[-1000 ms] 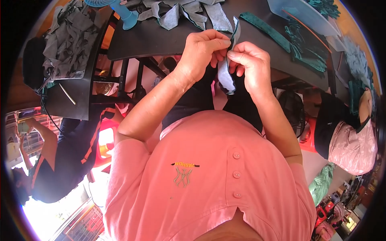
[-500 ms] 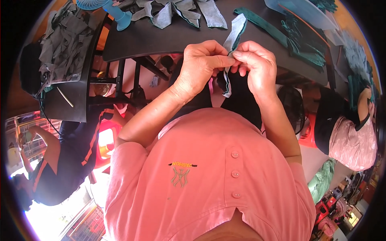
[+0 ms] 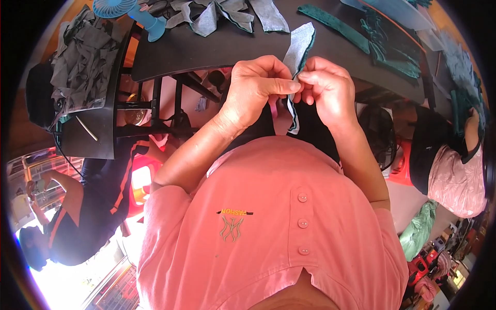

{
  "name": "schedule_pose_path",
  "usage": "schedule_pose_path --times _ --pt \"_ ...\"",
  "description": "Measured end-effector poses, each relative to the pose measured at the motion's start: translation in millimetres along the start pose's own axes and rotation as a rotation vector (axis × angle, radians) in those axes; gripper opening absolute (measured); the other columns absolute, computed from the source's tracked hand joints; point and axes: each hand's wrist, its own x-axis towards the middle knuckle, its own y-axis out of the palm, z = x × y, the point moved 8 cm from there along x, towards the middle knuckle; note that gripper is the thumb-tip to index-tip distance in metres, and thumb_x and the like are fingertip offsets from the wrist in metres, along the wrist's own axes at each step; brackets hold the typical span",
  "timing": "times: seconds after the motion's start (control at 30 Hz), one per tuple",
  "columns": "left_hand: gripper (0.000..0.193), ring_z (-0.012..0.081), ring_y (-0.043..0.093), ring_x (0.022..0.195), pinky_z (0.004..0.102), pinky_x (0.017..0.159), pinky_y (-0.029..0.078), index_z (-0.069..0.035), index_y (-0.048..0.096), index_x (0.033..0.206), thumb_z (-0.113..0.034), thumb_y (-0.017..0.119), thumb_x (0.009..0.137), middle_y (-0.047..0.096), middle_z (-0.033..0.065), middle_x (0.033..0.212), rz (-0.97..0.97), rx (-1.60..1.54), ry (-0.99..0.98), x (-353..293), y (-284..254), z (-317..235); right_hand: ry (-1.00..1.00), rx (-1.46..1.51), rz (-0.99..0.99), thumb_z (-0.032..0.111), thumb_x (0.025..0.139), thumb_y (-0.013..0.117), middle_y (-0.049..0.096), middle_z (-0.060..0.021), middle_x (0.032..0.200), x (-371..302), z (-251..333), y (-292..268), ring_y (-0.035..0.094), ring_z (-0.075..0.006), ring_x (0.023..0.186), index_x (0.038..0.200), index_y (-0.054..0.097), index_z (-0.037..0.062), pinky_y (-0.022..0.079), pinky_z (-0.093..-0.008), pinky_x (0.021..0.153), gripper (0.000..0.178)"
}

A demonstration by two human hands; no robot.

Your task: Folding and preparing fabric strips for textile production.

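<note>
- The long, narrow cloth strip, pale grey-blue on its face with a dark teal, fuzzy edge [image 3: 299, 44], is held up in front of the body, by the near edge of the black, flat-topped counter [image 3: 201, 54].
- Its long axis runs away from the body, the far end leaning a little to the right; the broad pale face shows beyond the fingers, while the near part hangs almost edge-on.
- The left hand [image 3: 252, 85] comes in from the left, its fingers closed narrowly on the strip near mid-length, thumb across it.
- The right hand [image 3: 330, 89] meets it from the right, its fingers pinched at the teal edge, slightly farther from the body.
- Neither hand is clearly nearer: both sets of fingertips sit at the strip, just beside each other; whether they touch is unclear.
</note>
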Motion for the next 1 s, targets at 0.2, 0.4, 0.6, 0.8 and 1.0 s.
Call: schedule_pose_path --times 0.2,0.4,0.6,0.8,1.0 --pt "0.011 0.0029 0.048 0.057 0.0186 0.050 0.035 -0.004 0.063 0.074 -0.004 0.074 0.077 0.060 -0.0026 0.067 0.019 0.114 0.106 -3 3 -9 0.021 -0.121 -0.022 0.018 0.088 0.061 0.061 -0.0051 0.069 -8 8 6 0.059 -0.0141 0.054 0.083 0.062 0.0012 0.037 -0.0216 0.046 0.018" --pt "0.011 0.0026 0.048 0.058 0.0183 0.051 0.036 -0.004 0.064 0.076 -0.006 0.074 0.078 0.060 -0.0029 0.067 0.025 0.236 0.122 -4 6 -10 -0.015 -0.236 -0.030 0.014 0.085 0.060 0.063 -0.0062 0.067 -9 11 1 0.058 -0.0108 0.054 0.079 0.064 0.0009 0.036 -0.0207 0.046 0.015" --pt "0.009 0.0076 0.051 0.058 0.0210 0.051 0.039 0.000 0.063 0.078 -0.006 0.069 0.081 0.059 0.0014 0.069 0.079 0.151 0.072 -1 5 -2 -0.022 -0.233 0.004 0.014 0.081 0.057 0.061 -0.0073 0.068 -8 11 0 0.058 -0.0142 0.055 0.077 0.060 0.0002 0.038 -0.0224 0.047 0.015" --pt "0.010 0.0129 0.055 0.057 0.0244 0.050 0.041 0.002 0.062 0.080 -0.008 0.063 0.081 0.057 0.0051 0.069 0.051 -0.101 -0.057 1 6 8 -0.014 -0.203 -0.021 0.016 0.080 0.057 0.060 -0.0078 0.067 -11 11 -2 0.058 -0.0163 0.054 0.077 0.059 0.0003 0.036 -0.0233 0.047 0.016" --pt "0.010 0.0091 0.055 0.054 0.0227 0.045 0.041 0.001 0.062 0.077 -0.009 0.064 0.078 0.059 0.0036 0.063 0.005 -0.231 -0.101 1 3 19 0.032 -0.123 -0.001 0.017 0.082 0.058 0.060 -0.0066 0.067 -14 4 -3 0.057 -0.0154 0.053 0.078 0.061 0.0014 0.036 -0.0229 0.047 0.016"
